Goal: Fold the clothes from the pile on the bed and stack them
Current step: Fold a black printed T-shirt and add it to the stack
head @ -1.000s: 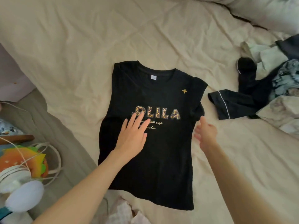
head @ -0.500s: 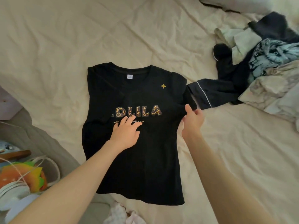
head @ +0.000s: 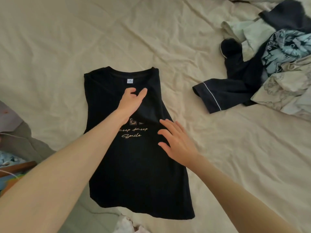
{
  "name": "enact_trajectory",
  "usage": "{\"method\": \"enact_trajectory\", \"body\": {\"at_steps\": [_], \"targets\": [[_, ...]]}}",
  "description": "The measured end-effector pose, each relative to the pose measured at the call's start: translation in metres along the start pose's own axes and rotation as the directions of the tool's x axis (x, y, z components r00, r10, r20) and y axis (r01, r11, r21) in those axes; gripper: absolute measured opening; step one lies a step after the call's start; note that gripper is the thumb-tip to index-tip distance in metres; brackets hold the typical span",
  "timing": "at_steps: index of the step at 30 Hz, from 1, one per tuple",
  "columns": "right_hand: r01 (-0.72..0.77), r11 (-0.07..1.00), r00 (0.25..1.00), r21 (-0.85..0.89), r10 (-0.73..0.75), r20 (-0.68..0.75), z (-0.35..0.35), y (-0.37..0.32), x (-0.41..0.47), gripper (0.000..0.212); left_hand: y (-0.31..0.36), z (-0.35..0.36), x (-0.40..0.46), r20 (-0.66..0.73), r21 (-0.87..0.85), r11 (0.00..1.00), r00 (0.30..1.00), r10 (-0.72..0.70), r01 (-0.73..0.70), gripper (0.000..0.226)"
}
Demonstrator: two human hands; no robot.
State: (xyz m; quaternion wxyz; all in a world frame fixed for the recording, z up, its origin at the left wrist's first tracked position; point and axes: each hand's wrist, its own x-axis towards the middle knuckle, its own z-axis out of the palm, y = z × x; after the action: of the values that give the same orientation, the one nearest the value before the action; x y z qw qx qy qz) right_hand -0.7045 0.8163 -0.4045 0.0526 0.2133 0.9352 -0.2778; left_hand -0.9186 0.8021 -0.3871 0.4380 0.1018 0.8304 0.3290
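I see the cream bed sheet (head: 70,47), with the black T-shirt (head: 134,182) flat on it. Right of the shirt lies the clothes pile (head: 269,68). My left hand (head: 131,101) lies flat-fingered on its chest; my right hand (head: 178,142) rests spread on its folded-in right side.

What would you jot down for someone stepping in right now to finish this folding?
Left hand: open, flat on the black shirt's chest, holding down the flap.
Right hand: open, fingers spread at the shirt's right edge, gripping nothing.
Shirt lies face up on the bed; its right side and sleeve are folded in over the print.
Pile sits at the far right, unsorted; no stack in view.
Done: first side fold.
Left: fold in the left side, fold the shirt up, start the stack, then work through the pile.
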Motion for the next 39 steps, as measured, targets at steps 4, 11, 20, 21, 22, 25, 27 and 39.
{"method": "enact_trajectory", "body": {"at_steps": [4,11,20,21,22,25,27,39], "targets": [[-0.101,0.995,0.994,0.021,0.102,-0.047,-0.004,0.004,0.007,0.045,0.004,0.012,0.024,0.034,0.125,0.992,0.999,-0.007,0.002,0.075],[-0.141,0.971,0.984,-0.191,0.159,0.085,-0.007,0.014,0.023,0.088,0.039,0.028,0.039,0.207,0.065,0.967,0.951,0.227,-0.245,0.019],[-0.142,0.947,0.988,-0.288,0.153,0.017,-0.02,0.032,0.02,0.073,0.026,0.027,0.039,0.25,0.548,0.734,0.916,0.314,-0.402,0.052],[-0.136,0.933,0.99,-0.334,0.143,-0.005,-0.018,0.033,0.019,0.073,0.02,0.024,0.038,0.204,0.574,0.725,0.924,0.323,-0.381,0.047],[-0.121,0.926,0.992,-0.359,0.129,-0.002,-0.016,0.031,0.021,0.074,0.014,0.02,0.038,0.173,0.594,0.716,0.927,0.332,-0.367,0.042],[0.004,0.91,0.986,-0.414,0.066,0.155,-0.003,0.026,0.025,0.072,0.003,0.011,0.037,0.162,0.637,0.68,0.925,0.343,-0.364,0.034],[0.008,0.912,0.966,-0.409,0.098,0.24,0.005,0.027,0.028,0.067,-0.001,0.006,0.033,0.171,0.658,0.639,0.906,0.388,-0.398,0.035],[-0.156,0.913,0.957,-0.376,0.235,0.173,0.004,-0.005,-0.005,0.059,-0.082,-0.053,-0.046,0.071,0.786,0.472,0.817,0.572,-0.399,0.061]]}}
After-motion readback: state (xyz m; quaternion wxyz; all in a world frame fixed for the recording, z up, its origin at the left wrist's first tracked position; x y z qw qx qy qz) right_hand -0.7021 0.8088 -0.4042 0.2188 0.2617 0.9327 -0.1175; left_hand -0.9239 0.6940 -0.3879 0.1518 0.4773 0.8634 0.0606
